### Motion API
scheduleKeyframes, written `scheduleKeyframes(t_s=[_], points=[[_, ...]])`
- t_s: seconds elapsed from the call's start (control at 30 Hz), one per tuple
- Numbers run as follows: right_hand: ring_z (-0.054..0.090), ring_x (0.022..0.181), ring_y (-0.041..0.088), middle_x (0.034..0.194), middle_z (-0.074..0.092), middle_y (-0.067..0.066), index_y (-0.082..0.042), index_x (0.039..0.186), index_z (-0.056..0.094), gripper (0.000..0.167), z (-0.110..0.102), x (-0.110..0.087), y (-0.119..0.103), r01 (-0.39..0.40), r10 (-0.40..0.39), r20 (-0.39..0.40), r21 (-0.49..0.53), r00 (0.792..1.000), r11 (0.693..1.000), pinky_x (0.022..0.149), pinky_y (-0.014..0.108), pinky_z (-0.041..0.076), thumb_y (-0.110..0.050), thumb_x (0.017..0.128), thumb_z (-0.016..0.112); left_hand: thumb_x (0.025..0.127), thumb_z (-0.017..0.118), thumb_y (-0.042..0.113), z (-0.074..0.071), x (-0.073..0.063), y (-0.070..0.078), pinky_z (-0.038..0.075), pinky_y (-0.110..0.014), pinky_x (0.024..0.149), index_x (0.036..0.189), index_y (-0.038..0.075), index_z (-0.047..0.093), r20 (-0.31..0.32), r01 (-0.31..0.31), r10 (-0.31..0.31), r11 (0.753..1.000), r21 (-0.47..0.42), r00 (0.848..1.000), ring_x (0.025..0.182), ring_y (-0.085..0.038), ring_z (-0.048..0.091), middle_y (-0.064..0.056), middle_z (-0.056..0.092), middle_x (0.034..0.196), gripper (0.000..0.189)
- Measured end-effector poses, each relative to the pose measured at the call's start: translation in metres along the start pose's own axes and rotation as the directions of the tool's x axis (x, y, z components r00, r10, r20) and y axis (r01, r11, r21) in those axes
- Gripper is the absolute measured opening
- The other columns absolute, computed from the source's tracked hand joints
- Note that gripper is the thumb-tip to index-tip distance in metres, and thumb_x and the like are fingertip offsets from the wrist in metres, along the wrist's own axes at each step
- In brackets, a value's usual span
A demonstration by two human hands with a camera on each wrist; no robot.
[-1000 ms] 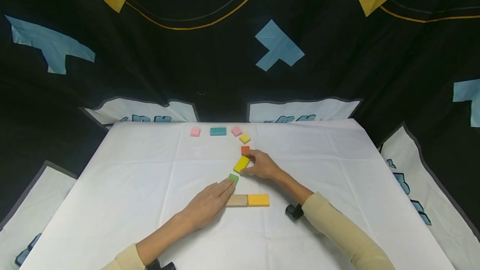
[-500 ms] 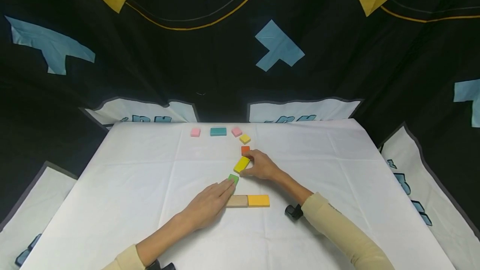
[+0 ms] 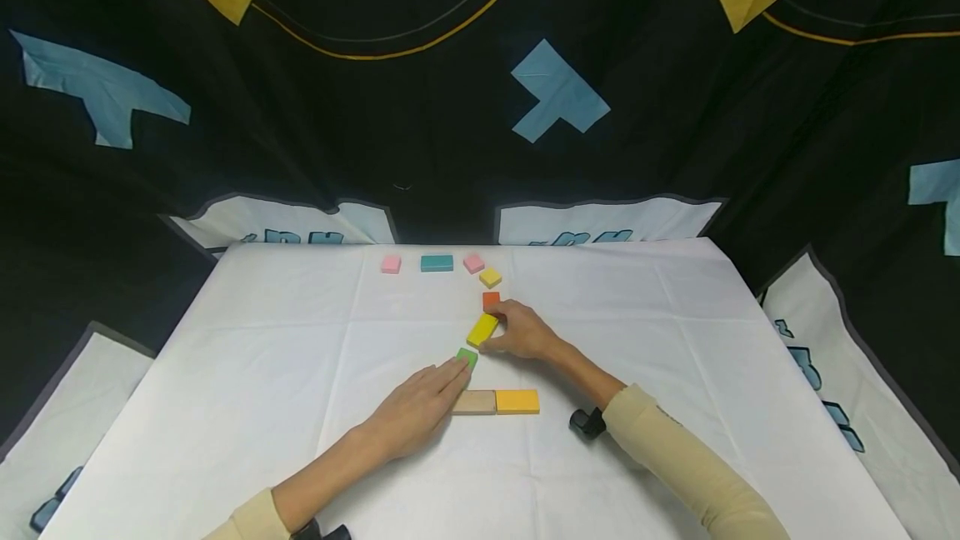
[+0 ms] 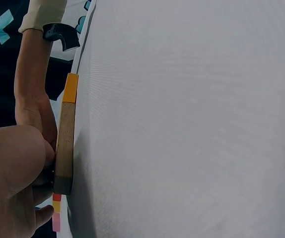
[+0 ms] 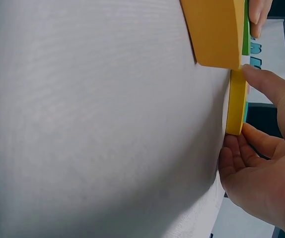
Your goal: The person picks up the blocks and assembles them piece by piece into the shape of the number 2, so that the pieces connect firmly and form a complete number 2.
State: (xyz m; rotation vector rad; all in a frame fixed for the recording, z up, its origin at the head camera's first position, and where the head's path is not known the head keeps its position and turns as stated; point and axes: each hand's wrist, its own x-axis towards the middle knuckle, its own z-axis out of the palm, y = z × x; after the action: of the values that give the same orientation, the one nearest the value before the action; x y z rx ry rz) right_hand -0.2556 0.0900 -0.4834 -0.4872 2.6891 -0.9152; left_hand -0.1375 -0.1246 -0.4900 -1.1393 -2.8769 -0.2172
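Observation:
My left hand (image 3: 418, 407) lies with extended fingers, its fingertips on a green block (image 3: 467, 355). That hand covers part of the green block. Just beyond it, my right hand (image 3: 525, 330) pinches a yellow rectangular block (image 3: 482, 329) lying flat at a slant, with thumb at the near end and a finger at the far end. The right wrist view shows the same yellow block (image 5: 236, 101) between thumb and index finger. An orange-red block (image 3: 491, 300) sits just past the right fingertips. Nearer, a plain wooden block (image 3: 475, 402) adjoins an orange-yellow block (image 3: 517, 402).
Farther back on the white-covered table (image 3: 637, 315) lie a small yellow block (image 3: 490, 277), a pink block (image 3: 473, 262), a teal block (image 3: 437, 263) and another pink block (image 3: 391, 264). A black patterned cloth (image 3: 420, 123) hangs behind the table.
The yellow block under my right hand has shifted very slightly toward the green block. My left hand stays where it was.

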Motion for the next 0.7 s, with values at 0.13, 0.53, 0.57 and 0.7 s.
scheduleKeyframes(t_s=[0.13, 0.53, 0.57, 0.7], points=[[0.056, 0.112, 0.022, 0.13, 0.06, 0.01, -0.004, 0.138, 0.058, 0.067, -0.0002, -0.0001, -0.0003, 0.017, -0.017, 0.009, 0.008, 1.0, 1.0, 0.105, 0.034, 0.045, -0.023, 0.08, 0.086, 0.105, 0.051, 0.019, -0.0003, 0.0002, 0.0002, 0.036, -0.043, 0.113, 0.148, 0.0, 0.045, -0.011, -0.006, 0.006, 1.0, 0.012, 1.0, 0.142, -0.026, 0.037, -0.013, 0.04, 0.155, 0.047], [0.056, 0.114, 0.021, 0.13, 0.06, 0.008, -0.007, 0.138, 0.058, 0.068, 0.0007, 0.0024, 0.0014, 0.029, -0.028, 0.037, -0.027, 0.999, 0.999, 0.106, 0.034, 0.044, -0.025, 0.08, 0.087, 0.104, 0.053, 0.017, -0.001, 0.0001, 0.0, 0.038, -0.044, 0.111, 0.147, -0.001, 0.046, -0.026, -0.013, 0.014, 1.0, 0.014, 1.0, 0.141, -0.027, 0.039, -0.014, 0.041, 0.154, 0.047], [0.055, 0.115, 0.021, 0.13, 0.06, 0.008, -0.007, 0.138, 0.058, 0.068, 0.0009, 0.0023, 0.0015, 0.03, -0.029, 0.038, -0.027, 0.999, 0.999, 0.106, 0.034, 0.044, -0.026, 0.08, 0.087, 0.104, 0.053, 0.017, -0.0011, 0.0, 0.0001, 0.038, -0.044, 0.112, 0.147, -0.001, 0.046, -0.023, -0.012, 0.012, 1.0, 0.014, 1.0, 0.141, -0.027, 0.039, -0.014, 0.041, 0.154, 0.047], [0.055, 0.115, 0.021, 0.131, 0.059, 0.008, -0.008, 0.139, 0.057, 0.067, 0.0017, 0.0025, 0.0023, 0.025, -0.024, 0.041, -0.018, 0.999, 1.0, 0.107, 0.034, 0.044, -0.026, 0.08, 0.086, 0.105, 0.052, 0.018, -0.0008, 0.0001, 0.0, 0.037, -0.043, 0.112, 0.148, -0.001, 0.045, -0.006, -0.004, 0.005, 1.0, 0.014, 1.0, 0.142, -0.026, 0.037, -0.013, 0.04, 0.155, 0.047]])
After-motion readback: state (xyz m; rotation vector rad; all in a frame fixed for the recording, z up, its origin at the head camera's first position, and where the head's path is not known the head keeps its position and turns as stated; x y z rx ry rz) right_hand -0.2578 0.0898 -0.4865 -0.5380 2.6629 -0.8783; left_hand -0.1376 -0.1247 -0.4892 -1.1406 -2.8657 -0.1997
